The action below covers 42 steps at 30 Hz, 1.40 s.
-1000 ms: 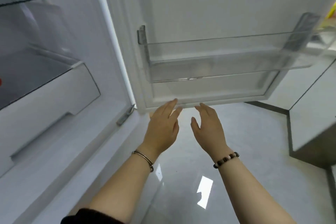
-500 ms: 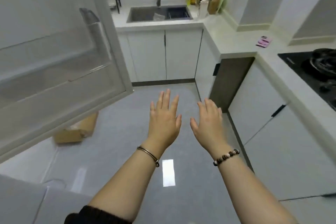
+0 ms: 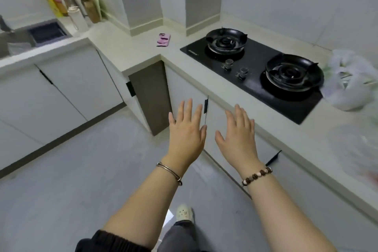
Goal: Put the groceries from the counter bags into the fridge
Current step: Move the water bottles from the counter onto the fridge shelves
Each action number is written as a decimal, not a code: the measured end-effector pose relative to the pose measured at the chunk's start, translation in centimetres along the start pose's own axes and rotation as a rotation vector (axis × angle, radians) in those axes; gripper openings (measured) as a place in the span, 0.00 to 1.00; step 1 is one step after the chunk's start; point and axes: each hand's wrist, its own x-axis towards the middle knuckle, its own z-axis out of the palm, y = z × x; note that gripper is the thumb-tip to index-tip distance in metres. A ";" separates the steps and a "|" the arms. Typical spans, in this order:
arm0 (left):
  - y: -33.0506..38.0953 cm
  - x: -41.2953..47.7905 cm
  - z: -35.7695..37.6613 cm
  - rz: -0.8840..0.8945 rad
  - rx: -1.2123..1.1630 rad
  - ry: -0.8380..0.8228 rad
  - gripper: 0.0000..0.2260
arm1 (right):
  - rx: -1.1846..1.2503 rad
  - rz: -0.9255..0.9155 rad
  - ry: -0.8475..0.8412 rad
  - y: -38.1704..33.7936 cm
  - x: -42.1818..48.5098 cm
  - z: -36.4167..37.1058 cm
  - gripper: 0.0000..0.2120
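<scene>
My left hand (image 3: 187,135) and my right hand (image 3: 238,136) are held out side by side in front of me, palms down, fingers straight, holding nothing. They hover over the floor beside the counter front. A white plastic grocery bag (image 3: 347,82) sits on the pale counter (image 3: 255,120) at the far right, just past the hob. A second, blurred clear bag (image 3: 356,149) lies on the counter nearer to me at the right edge. The fridge is out of view.
A black two-burner gas hob (image 3: 253,67) is set into the counter. A pink phone (image 3: 163,40) lies near the corner. The sink (image 3: 30,36) and several bottles (image 3: 55,4) are at the back left. White cabinets line both sides of the grey floor (image 3: 81,170).
The view has swung right, away from the open fridge door, past the sink, to the hob and the bags. Both hands stay open and empty in front of me.
</scene>
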 end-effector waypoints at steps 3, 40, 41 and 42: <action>3.3 4.5 2.0 0.122 -0.012 -0.039 0.26 | -0.037 0.121 0.028 3.7 1.7 -0.8 0.30; 50.4 28.3 16.2 0.962 -0.150 -0.175 0.28 | -0.360 0.771 0.233 47.2 7.8 -19.5 0.31; 51.7 28.6 16.7 0.969 -0.137 -0.187 0.28 | -0.373 0.778 0.242 48.6 7.9 -20.0 0.31; 52.9 28.9 17.1 0.978 -0.126 -0.202 0.28 | -0.385 0.787 0.249 49.9 8.0 -20.6 0.32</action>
